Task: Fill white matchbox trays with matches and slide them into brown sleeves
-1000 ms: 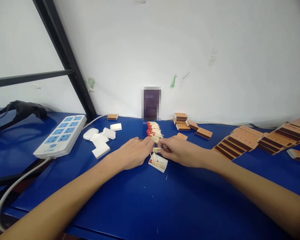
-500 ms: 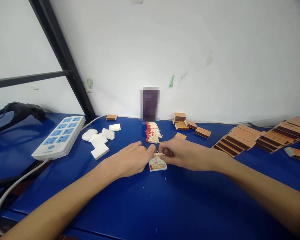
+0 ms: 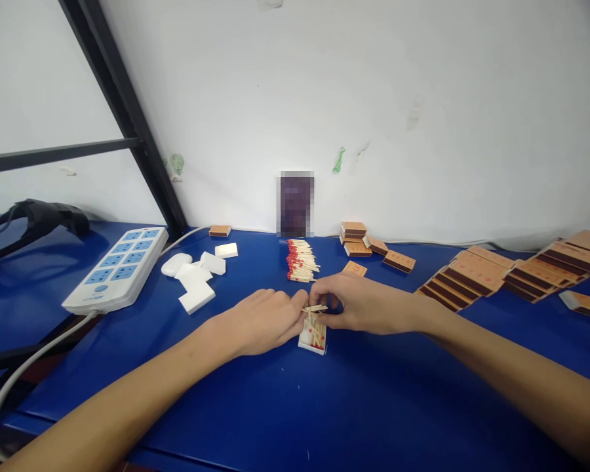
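A small white matchbox tray (image 3: 305, 341) lies on the blue table between my hands, with red-tipped matches (image 3: 317, 337) inside, some crossed at angles. My left hand (image 3: 268, 319) is closed at the tray's left and far side, fingertips against it. My right hand (image 3: 351, 303) curls over the far right of the tray, thumb and fingers around a few matches lying crosswise on top. Its fingertips partly hide the contact. Just beyond my hands, a pile of loose matches (image 3: 302, 261) has its red heads to the left.
White empty trays (image 3: 196, 298) and a white rounded case (image 3: 176, 265) sit left, beside a power strip (image 3: 120, 269). Matchboxes (image 3: 399, 261) lie at back right, with rows of matchbox sleeves (image 3: 476, 270) further right. A blurred dark panel (image 3: 295, 203) stands against the wall.
The tray has turned and its near end has shifted right and towards me, showing more matches. My left hand has moved slightly nearer; the right fingers have spread a little over the matches.
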Demonstrator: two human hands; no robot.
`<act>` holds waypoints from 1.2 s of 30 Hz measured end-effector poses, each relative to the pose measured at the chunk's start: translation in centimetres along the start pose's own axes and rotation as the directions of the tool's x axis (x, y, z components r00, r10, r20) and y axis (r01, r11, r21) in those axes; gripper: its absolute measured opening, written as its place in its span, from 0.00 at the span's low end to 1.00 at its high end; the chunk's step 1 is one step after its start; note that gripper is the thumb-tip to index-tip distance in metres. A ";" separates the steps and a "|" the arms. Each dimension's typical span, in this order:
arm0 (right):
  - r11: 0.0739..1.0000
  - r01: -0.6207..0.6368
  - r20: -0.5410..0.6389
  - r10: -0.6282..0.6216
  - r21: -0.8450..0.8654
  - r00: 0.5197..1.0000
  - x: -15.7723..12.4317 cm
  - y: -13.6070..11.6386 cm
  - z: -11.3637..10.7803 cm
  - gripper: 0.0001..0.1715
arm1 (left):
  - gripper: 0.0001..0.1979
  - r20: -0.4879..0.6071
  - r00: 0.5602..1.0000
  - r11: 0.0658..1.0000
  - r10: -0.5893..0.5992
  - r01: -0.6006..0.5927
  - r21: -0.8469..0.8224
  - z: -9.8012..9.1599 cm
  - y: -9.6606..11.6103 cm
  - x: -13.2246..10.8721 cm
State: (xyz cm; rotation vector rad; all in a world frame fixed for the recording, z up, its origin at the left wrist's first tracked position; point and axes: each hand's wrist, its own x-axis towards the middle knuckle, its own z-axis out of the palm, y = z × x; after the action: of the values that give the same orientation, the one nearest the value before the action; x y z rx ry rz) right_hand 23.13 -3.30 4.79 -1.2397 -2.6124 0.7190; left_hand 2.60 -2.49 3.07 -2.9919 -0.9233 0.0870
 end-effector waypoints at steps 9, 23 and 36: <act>0.990 -0.073 -0.010 0.074 0.124 0.997 0.2 -0.1 0.9 0.04 | 0.12 0.008 0.999 0.997 -0.040 0.040 -0.060 -0.1 0.4 -0.2; 0.969 -0.158 -0.059 0.172 0.190 0.983 0.2 -0.2 1.9 0.01 | 0.18 -0.030 0.999 0.992 -0.021 0.017 -0.121 -0.4 0.8 -0.6; 0.982 -0.116 -0.007 0.118 0.150 0.993 -0.7 -0.4 0.3 0.04 | 0.21 -0.058 0.998 0.997 0.016 -0.020 -0.078 -0.3 0.6 -0.4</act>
State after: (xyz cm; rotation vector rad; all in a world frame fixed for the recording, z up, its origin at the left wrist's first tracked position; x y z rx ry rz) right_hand 23.21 -4.20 4.80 -1.3566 -2.4380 0.9031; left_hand 2.61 -3.20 3.35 -3.0567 -0.9153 -0.0360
